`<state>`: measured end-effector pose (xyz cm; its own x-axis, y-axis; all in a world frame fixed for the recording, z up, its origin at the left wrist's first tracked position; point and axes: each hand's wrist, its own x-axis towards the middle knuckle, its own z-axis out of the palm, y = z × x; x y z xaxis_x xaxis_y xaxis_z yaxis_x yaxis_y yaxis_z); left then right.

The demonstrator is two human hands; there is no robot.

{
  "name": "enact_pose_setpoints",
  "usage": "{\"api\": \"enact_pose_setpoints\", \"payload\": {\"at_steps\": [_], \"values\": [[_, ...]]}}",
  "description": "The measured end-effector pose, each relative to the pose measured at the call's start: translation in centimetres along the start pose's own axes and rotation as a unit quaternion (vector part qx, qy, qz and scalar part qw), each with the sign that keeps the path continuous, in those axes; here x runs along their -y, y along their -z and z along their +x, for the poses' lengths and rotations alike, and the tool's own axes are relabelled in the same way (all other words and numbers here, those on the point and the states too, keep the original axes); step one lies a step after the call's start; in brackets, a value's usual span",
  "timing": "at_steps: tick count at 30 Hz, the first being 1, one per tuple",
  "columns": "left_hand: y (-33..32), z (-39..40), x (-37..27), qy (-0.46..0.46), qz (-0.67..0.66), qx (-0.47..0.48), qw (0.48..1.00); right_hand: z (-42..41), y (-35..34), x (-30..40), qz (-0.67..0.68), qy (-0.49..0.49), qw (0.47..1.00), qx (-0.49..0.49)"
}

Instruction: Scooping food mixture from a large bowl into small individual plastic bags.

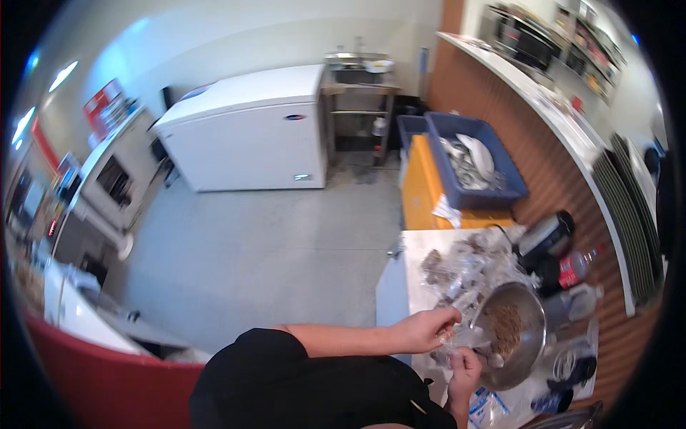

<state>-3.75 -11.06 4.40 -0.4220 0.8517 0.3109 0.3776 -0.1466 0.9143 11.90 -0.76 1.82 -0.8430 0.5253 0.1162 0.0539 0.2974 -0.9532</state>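
Between my two hands is a small clear plastic bag [471, 338]. My left hand [437, 328] pinches its far side with bent fingers, and my right hand [465, 367] grips the nearer side. Just beyond them a wide stainless steel mixing bowl [530, 354] stands on the white worktop [420, 246]. It holds a brown, crumbly food mix [504, 327]. A small shiny utensil [496, 360] sits inside near the rim by my right hand; its exact kind is unclear. Several filled clear bags [455, 268] are heaped left of the bowl.
Behind the bowl stand a black and steel appliance [546, 241], a red-labelled plastic bottle [576, 271] and a clear plastic jug [581, 303]. A blue-and-white packet [486, 407] lies near my right forearm. A blue tub [504, 198] rests on a yellow cabinet [420, 187]. A white chest freezer [252, 145] is farther off.
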Motion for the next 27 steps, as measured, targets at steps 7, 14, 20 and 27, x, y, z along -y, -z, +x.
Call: {"api": "enact_pose_setpoints", "payload": {"at_steps": [7, 14, 20, 27], "values": [[2.8, -8.3, -1.4, 0.039, 0.091, -0.169, 0.981, 0.2, -4.2, 1.1, 0.485, -0.126, 0.831, 0.241], [1.4, -13.9, -1.4, 0.069, -0.256, -0.323, 0.909, -1.0, -8.7, -0.4, 0.114, -0.054, 0.952, 0.280], [2.5, -16.8, -4.3, 0.141, -0.541, -0.147, 0.816, -3.9, -9.2, 3.4, 0.569, -0.220, 0.756, 0.238], [1.8, -15.1, -3.4, 0.169, 0.155, -0.254, 0.940, -5.0, -10.1, -1.8, 0.152, 0.041, 0.941, 0.298]]}}
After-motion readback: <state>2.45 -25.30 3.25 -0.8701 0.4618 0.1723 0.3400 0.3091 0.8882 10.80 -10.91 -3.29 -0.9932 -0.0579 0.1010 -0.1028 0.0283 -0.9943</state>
